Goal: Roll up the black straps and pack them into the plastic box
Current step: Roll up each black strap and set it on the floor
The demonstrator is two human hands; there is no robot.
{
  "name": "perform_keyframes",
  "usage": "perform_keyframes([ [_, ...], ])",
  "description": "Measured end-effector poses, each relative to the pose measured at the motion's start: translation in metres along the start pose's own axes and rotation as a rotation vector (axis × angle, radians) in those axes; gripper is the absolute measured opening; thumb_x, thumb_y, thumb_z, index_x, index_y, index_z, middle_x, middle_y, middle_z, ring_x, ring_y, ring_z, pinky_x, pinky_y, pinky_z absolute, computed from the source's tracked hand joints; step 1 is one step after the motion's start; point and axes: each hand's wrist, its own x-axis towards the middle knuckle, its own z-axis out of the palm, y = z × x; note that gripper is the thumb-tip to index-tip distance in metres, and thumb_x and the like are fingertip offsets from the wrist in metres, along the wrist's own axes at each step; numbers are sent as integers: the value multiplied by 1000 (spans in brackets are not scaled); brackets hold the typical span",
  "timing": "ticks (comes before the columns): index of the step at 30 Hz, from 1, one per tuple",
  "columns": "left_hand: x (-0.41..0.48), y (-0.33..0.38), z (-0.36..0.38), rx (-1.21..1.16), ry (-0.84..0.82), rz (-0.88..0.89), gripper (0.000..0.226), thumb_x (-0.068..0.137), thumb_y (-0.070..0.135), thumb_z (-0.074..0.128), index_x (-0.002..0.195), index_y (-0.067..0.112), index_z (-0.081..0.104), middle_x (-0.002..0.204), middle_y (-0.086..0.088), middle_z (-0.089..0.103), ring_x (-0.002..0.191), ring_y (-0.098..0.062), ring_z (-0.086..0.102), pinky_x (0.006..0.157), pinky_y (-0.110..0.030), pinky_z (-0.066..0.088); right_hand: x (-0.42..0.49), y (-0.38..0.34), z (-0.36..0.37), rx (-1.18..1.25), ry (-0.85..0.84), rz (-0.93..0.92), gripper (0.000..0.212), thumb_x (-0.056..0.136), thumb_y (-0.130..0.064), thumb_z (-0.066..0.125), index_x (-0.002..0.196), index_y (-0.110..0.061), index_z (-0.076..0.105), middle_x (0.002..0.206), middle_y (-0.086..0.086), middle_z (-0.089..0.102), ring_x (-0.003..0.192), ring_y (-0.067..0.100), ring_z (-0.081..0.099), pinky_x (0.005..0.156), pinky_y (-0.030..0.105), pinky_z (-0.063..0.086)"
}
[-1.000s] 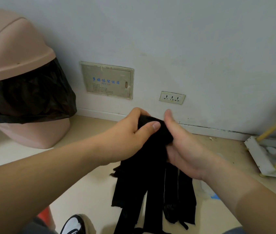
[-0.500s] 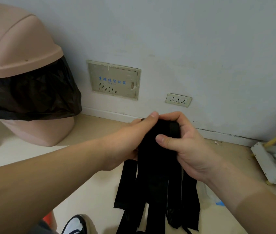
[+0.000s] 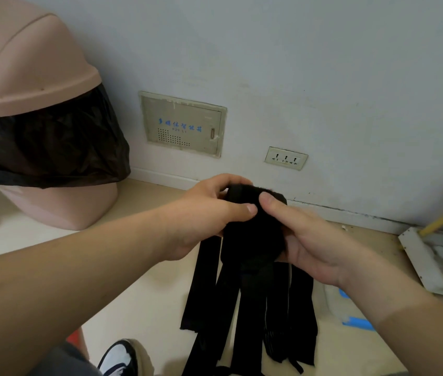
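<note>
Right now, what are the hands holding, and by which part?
The black straps, by their rolled top end: the left hand grips its left side, the right hand its right. The rest hangs free.

Soft, even light is falling on the pale wall (image 3: 323, 63); black straps (image 3: 251, 302) are losing detail; wide-angle distortion is bending the edges.

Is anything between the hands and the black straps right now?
Nothing visible. The left hand and right hand both grip the rolled top of the black straps directly; the loose ends hang down below.
</note>
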Motion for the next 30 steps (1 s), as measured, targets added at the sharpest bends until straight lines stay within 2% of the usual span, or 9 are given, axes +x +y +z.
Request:
perform_keyframes([
  [5, 1, 0, 2, -167, 22, -53, 36, 92, 7, 68, 127, 16, 70, 126, -16, 73, 116, -29, 71, 94, -42, 61, 1, 2, 4, 192, 6, -76, 51, 82, -20, 75, 131, -10, 67, 116, 16, 78, 99, 32, 78, 72, 40, 65],
  [8, -1, 1, 8, -242, -7, -121, 31, 104, 34, 60, 124, 15, 73, 120, -12, 76, 103, -25, 75, 85, -43, 64, 7, 4, 4, 199, 76, -115, 47, 76, 6, 74, 119, -12, 65, 104, 14, 76, 86, 32, 77, 63, 40, 64],
  [10, -2, -1, 10, -180, -28, -184, 43, 106, 54, 51, 126, 21, 72, 114, -5, 79, 99, -25, 78, 80, -39, 65, 9, 7, 3, 159, 94, -150, 48, 80, 17, 71, 113, -16, 64, 102, 14, 73, 85, 31, 76, 65, 41, 65],
  [15, 0, -5, 12, -159, -50, -171, 49, 106, 54, 52, 138, 19, 62, 125, -6, 77, 112, -27, 76, 101, -49, 60, 10, 15, -1, 36, 70, -225, 68, 57, 11, 89, 109, -28, 70, 107, 10, 72, 95, 24, 76, 76, 34, 63],
  [18, 0, -4, 11, -132, -6, -127, 39, 107, 44, 56, 135, 19, 63, 125, -7, 76, 115, -30, 74, 101, -50, 60, 7, 12, -3, 100, 8, -182, 67, 67, 6, 82, 124, -26, 66, 114, 9, 75, 104, 27, 76, 80, 38, 64],
  [21, 0, -4, 9, -47, 7, -86, 29, 106, 38, 60, 129, 22, 65, 121, -9, 76, 115, -32, 73, 97, -48, 61, 3, 5, -2, 150, -56, -96, 56, 82, -26, 82, 135, -20, 66, 134, 15, 71, 122, 36, 71, 98, 55, 60],
  [23, -2, -4, 7, 8, -5, -50, 23, 106, 35, 61, 127, 26, 67, 120, -8, 76, 108, -29, 74, 92, -44, 62, 0, 2, 0, 99, -65, -25, 52, 90, -45, 75, 134, -16, 70, 133, 19, 72, 123, 37, 71, 101, 57, 58],
  [26, -3, -4, 2, 63, 2, 1, 24, 104, 29, 65, 128, 32, 66, 118, -4, 75, 97, -18, 73, 87, -38, 63, -1, 1, 0, 66, -58, 28, 51, 90, -43, 70, 127, -10, 75, 128, 22, 74, 118, 40, 72, 96, 55, 60],
  [30, -1, -9, -2, -35, 40, 8, 45, 91, 39, 82, 131, 27, 67, 119, 0, 77, 103, -15, 77, 91, -40, 63, 0, 0, -3, 167, -44, -25, 52, 89, -32, 73, 130, 1, 70, 127, 24, 73, 116, 36, 73, 93, 47, 62],
])
